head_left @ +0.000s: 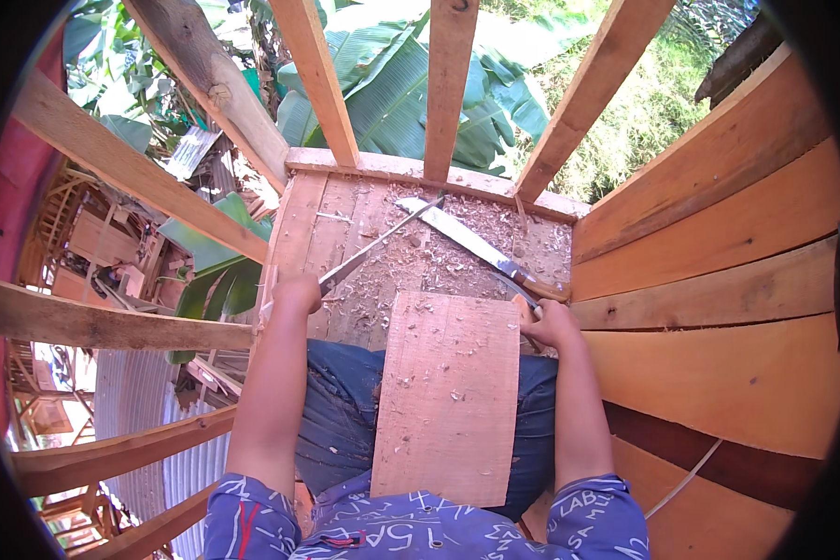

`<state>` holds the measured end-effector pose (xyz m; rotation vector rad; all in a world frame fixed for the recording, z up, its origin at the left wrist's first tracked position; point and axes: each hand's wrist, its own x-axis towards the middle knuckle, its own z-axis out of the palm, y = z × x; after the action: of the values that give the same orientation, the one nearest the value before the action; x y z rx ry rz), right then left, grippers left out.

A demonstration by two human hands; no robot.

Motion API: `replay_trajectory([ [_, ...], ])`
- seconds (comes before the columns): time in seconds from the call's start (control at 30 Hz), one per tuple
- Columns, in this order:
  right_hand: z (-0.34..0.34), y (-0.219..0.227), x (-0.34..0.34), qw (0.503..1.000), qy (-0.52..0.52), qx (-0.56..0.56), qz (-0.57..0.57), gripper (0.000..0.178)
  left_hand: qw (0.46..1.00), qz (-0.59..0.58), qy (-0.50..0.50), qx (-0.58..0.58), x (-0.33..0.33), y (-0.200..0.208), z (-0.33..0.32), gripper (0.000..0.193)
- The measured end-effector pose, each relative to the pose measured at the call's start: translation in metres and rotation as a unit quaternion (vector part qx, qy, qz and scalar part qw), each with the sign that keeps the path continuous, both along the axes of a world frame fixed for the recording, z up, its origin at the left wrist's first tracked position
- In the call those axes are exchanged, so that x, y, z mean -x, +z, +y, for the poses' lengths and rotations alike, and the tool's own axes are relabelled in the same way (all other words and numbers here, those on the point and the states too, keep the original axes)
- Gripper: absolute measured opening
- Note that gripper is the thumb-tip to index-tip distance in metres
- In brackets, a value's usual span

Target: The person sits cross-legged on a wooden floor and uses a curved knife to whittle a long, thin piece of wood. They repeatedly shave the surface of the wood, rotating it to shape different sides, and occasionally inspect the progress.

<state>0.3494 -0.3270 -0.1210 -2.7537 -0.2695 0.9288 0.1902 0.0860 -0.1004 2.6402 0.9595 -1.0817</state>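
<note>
My left hand (297, 293) is closed round the handle of a long knife (369, 254), its narrow dark blade angled up and right over the floorboards. My right hand (553, 327) is closed on a thin curved grey strip (521, 290), beside the upper right corner of a board; whether the strip is a blade I cannot make out. The wide pale board (450, 397) lies across my lap, strewn with a few shavings. Beyond it a machete (467, 235) with a brown wooden handle rests on the floor, its tip close to the knife's tip.
Wood shavings (397, 271) cover much of the plank floor (299, 215). Upright wooden bars (451, 84) rise from a low rail (401, 170) ahead. A plank wall (709, 280) closes the right side. Through the left bars show corrugated sheets (135, 401) and timber below; banana leaves (383, 93) hang outside.
</note>
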Motion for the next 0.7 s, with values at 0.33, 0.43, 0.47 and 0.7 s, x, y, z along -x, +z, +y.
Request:
replay_trajectory([
  [0.33,0.003,-0.006,-0.008,0.991,-0.028,-0.124,-0.052,0.071,0.995,0.022,0.067,0.076,0.021,0.011,0.03,0.042],
  [0.43,0.004,-0.009,-0.007,0.99,-0.027,-0.128,-0.062,0.07,0.997,0.048,0.041,0.053,0.014,-0.007,0.037,0.043],
  [0.47,0.002,-0.01,-0.007,0.989,-0.027,-0.128,-0.068,0.07,0.996,0.051,0.046,0.062,0.011,-0.007,0.035,0.043],
  [0.7,0.006,0.002,-0.008,0.986,-0.03,-0.148,-0.077,0.064,0.993,0.05,0.06,0.091,0.01,0.007,0.028,0.047],
])
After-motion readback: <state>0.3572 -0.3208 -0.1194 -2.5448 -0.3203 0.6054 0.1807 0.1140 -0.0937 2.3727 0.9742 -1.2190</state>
